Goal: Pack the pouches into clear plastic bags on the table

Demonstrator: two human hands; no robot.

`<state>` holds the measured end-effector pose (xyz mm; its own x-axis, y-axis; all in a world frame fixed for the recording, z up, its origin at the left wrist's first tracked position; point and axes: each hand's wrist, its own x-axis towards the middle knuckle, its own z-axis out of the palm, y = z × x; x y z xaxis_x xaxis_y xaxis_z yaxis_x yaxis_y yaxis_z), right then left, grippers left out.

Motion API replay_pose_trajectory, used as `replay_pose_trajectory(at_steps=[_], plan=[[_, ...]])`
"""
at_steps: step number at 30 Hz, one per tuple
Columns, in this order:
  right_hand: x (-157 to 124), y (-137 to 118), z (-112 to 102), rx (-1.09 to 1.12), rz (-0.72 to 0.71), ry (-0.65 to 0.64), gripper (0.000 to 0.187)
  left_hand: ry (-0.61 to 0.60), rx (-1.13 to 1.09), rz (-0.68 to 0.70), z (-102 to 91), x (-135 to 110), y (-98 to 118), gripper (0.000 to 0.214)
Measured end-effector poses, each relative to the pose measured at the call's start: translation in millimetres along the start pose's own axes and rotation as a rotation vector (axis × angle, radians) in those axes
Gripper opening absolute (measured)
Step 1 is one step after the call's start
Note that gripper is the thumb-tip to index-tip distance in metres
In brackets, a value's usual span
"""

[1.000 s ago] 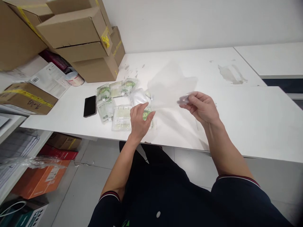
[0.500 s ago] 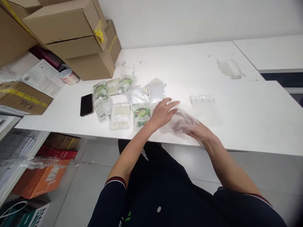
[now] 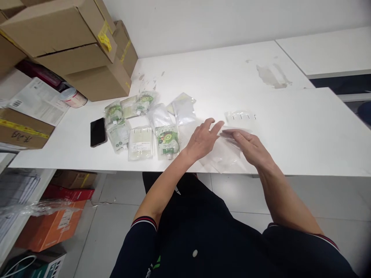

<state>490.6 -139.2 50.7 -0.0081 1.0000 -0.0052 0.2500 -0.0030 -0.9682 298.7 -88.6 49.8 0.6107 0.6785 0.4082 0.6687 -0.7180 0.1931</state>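
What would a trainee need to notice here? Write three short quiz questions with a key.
1. True or false: both hands rest on the clear plastic bag.
2. Which lies left of the sachets? A) black phone B) scissors C) cup
3. What is stacked at the table's far left corner?
Key: 1 true, the left hand and right hand lie flat on it. 2 A. 3 cardboard boxes.

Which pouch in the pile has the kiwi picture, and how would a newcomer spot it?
On the white table, a cluster of small sachets lies right of the black phone. The green kiwi-print pouch is in the front row at its right end, nearest the left hand. Its neighbour, the pale cream sachet, is plain.
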Motion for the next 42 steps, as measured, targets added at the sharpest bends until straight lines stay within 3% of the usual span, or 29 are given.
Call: replay_pose_trajectory(at_steps=[4,7,9,12,14,16,19,21,23,25,28,33,35,38,42], plan=[[5,-1,10,0.22,0.027,-0.01,0.049,0.102,-0.034,0.167,4.1,-16,-4,0.041],[5,-7,11,0.241,0.043,-0.097,0.059,0.181,0.017,0.16,12.0,-27,-14,0.027],[9,-14,9,0.237,0.01,-0.144,0.059,0.303,0.084,0.185,8.7,-36,-16,0.013],[29,-31,3,0.281,-0.166,-0.146,0.055,0.477,0.243,0.368,-17.3,-58,0,0.009],[55,-45,1,0.325,-0.314,-0.112,0.055,0.461,0.353,0.442,-40.7,-77,17,0.011],[91,-59,7,0.326,-0.395,-0.085,0.057,0.403,0.453,0.421,-57.1,-93,31,0.012],[151,-73,31,0.251,-0.368,-0.114,0.054,0.281,0.531,0.322,-56.2,-102,23,0.015],[186,-74,51,0.188,-0.307,-0.205,0.056,0.216,0.518,0.159,-43.2,-100,-2,0.02],[213,-65,68,0.053,-0.224,-0.27,0.063,0.186,0.484,-0.103,-29.4,-95,-35,0.022],[230,-48,79,-0.21,-0.107,-0.192,0.065,0.198,0.435,-0.3,-20.3,-93,-64,0.022],[236,-16,86,-0.588,0.067,-0.017,0.05,0.215,0.357,-0.364,-15.1,-97,-85,0.023],[215,8,99,-0.721,0.2,-0.125,0.023,0.205,0.311,-0.327,-7.8,-103,-79,0.024],[208,6,106,-0.682,0.163,-0.145,0.016,0.197,0.311,-0.327,-3.0,-103,-77,0.024],[200,-3,106,-0.578,0.049,-0.071,0.01,0.19,0.318,-0.325,0.5,-102,-80,0.026],[183,-18,67,-0.557,-0.07,0.168,0.006,0.191,0.329,-0.234,-3.1,-96,-82,0.031]])
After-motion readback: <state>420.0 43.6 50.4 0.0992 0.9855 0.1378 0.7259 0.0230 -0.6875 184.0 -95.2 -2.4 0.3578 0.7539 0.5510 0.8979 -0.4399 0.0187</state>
